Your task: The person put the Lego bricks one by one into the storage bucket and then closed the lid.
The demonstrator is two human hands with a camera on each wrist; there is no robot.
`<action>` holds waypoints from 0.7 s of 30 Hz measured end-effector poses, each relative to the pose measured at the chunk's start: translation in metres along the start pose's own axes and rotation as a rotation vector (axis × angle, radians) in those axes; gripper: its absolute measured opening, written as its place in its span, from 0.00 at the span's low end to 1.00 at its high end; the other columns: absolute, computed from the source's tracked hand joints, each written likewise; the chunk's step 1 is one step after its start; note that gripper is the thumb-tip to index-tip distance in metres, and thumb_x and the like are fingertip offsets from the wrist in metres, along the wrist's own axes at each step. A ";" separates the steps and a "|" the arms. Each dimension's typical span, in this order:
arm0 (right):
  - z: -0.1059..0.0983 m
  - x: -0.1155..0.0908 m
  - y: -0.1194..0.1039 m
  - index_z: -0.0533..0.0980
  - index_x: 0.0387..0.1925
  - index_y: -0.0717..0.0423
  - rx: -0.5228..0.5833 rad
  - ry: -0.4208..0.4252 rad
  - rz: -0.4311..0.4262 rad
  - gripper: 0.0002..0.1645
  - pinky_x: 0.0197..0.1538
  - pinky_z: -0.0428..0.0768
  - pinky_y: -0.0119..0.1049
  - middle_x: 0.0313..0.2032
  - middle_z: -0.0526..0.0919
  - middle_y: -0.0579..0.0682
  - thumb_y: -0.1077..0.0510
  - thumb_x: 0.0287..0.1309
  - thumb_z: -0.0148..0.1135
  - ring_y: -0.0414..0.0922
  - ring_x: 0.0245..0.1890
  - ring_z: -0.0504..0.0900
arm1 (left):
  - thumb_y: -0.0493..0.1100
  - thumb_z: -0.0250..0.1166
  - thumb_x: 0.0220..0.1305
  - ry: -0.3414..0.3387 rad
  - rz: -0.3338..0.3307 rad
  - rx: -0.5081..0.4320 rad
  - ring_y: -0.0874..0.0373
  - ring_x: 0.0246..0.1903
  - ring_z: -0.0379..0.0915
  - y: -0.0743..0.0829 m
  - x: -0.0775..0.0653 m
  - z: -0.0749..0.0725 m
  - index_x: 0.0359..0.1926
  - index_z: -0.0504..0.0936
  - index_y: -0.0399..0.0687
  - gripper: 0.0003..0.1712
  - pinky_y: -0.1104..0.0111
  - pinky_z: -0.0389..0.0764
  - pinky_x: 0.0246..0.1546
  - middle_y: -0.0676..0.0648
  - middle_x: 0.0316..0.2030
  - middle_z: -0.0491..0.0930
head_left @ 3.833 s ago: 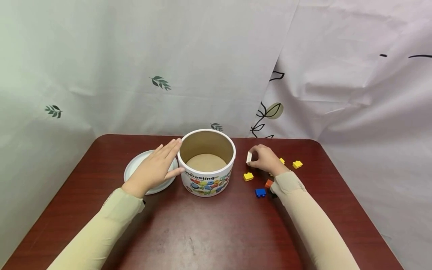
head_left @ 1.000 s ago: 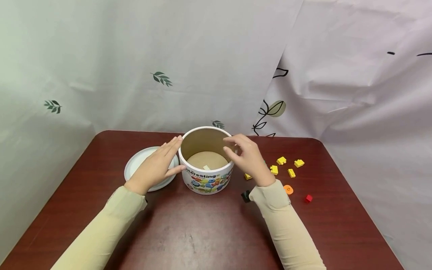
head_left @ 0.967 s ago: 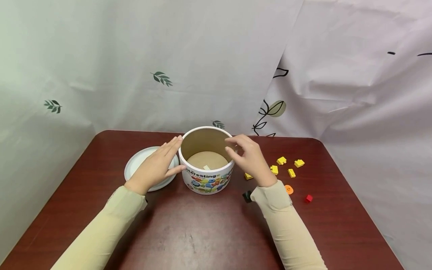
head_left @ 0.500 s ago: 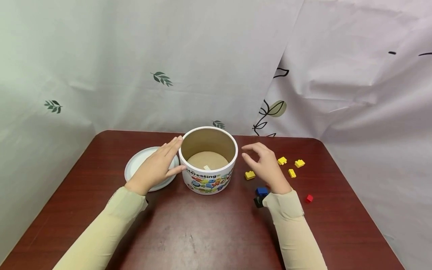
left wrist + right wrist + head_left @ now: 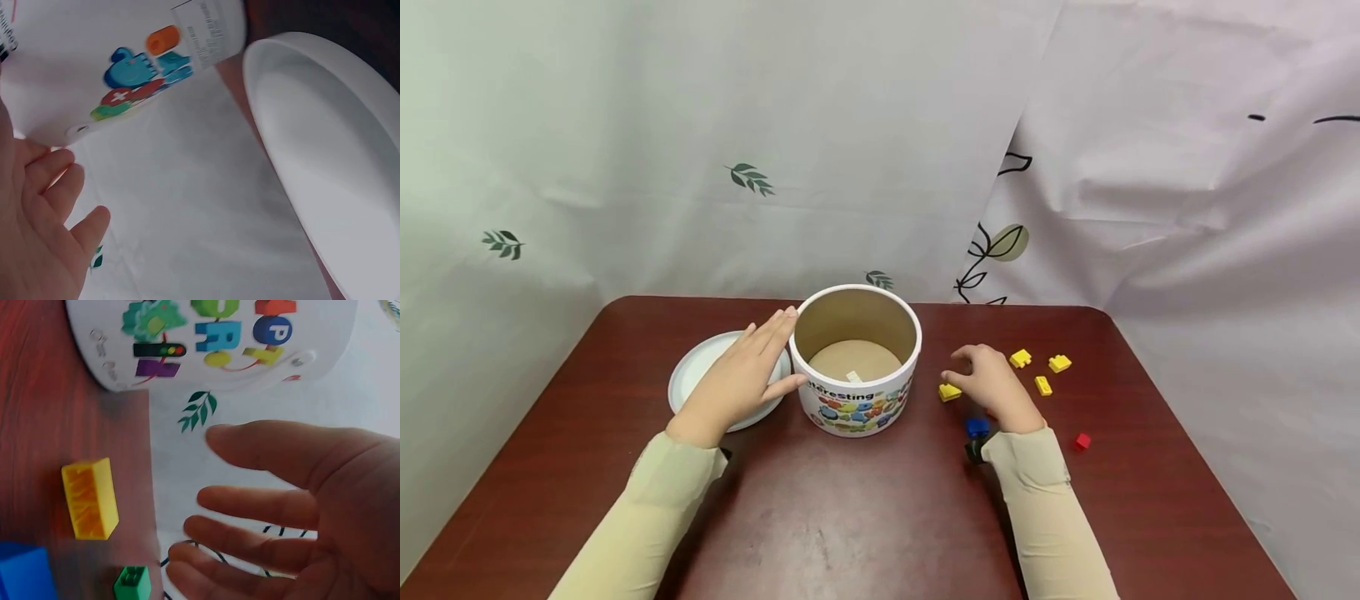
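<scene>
My left hand (image 5: 737, 379) has its fingers straight, the fingertips at the left rim of a round white bucket (image 5: 854, 408) with coloured letters printed on it. The left wrist view shows that hand (image 5: 44, 219) flat beside the bucket wall (image 5: 56, 75). Inside the bucket lies one small white building brick (image 5: 853, 377). My right hand (image 5: 996, 385) hovers right of the bucket, fingers loosely bent and holding nothing. Just under its fingertips is a yellow building brick (image 5: 950, 392). A blue brick (image 5: 977, 427) sits nearer me, and the right wrist view also has a green brick (image 5: 133, 584).
A round white lid (image 5: 688, 375) lies left of the bucket, partly covered by my left hand. Further right are yellow bricks (image 5: 1020, 358), (image 5: 1060, 363), (image 5: 1043, 386) and a red one (image 5: 1082, 442). A pale curtain (image 5: 850, 150) hangs behind the dark red table (image 5: 820, 517).
My right hand held the white brick, which now lies in the bucket. Since then that hand has moved from the bucket's right rim back over the bricks. My left hand stays at the rim.
</scene>
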State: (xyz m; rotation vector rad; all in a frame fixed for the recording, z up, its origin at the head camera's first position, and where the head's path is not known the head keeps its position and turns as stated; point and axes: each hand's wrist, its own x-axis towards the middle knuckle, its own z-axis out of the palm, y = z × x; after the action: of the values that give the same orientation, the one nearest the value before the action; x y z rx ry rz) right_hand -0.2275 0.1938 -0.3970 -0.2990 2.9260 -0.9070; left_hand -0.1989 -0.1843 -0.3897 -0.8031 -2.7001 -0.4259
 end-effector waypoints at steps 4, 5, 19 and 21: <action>0.002 0.000 0.005 0.79 0.55 0.69 -0.018 -0.027 0.050 0.27 0.54 0.83 0.53 0.50 0.83 0.64 0.55 0.60 0.72 0.56 0.44 0.81 | 0.65 0.61 0.69 0.021 0.004 0.003 0.44 0.76 0.52 0.001 -0.002 0.001 0.78 0.54 0.37 0.51 0.45 0.54 0.74 0.38 0.77 0.56; 0.002 0.000 0.006 0.79 0.54 0.70 -0.020 -0.032 0.065 0.27 0.54 0.83 0.53 0.50 0.83 0.64 0.55 0.59 0.72 0.55 0.43 0.81 | 0.63 0.62 0.69 0.027 0.004 0.002 0.44 0.76 0.52 0.002 -0.003 0.001 0.78 0.54 0.37 0.51 0.45 0.54 0.74 0.38 0.77 0.56; 0.018 0.005 0.005 0.81 0.26 0.66 -0.042 -0.023 0.108 0.17 0.28 0.76 0.38 0.22 0.77 0.52 0.57 0.47 0.79 0.47 0.23 0.74 | 0.59 0.67 0.66 0.077 -0.020 0.007 0.46 0.77 0.50 0.008 -0.008 0.007 0.78 0.57 0.39 0.50 0.45 0.50 0.75 0.40 0.77 0.56; 0.020 0.005 0.005 0.81 0.26 0.66 -0.044 -0.026 0.107 0.16 0.27 0.76 0.36 0.21 0.77 0.51 0.58 0.47 0.79 0.47 0.22 0.73 | 0.59 0.67 0.65 0.080 -0.018 0.013 0.46 0.77 0.50 0.009 -0.009 0.007 0.78 0.57 0.39 0.50 0.45 0.49 0.76 0.40 0.77 0.57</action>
State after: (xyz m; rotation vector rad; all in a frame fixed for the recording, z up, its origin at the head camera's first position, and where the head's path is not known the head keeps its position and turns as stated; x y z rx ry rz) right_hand -0.2306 0.1856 -0.4165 -0.1530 2.9085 -0.8192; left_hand -0.1886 -0.1788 -0.3977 -0.7436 -2.6354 -0.4350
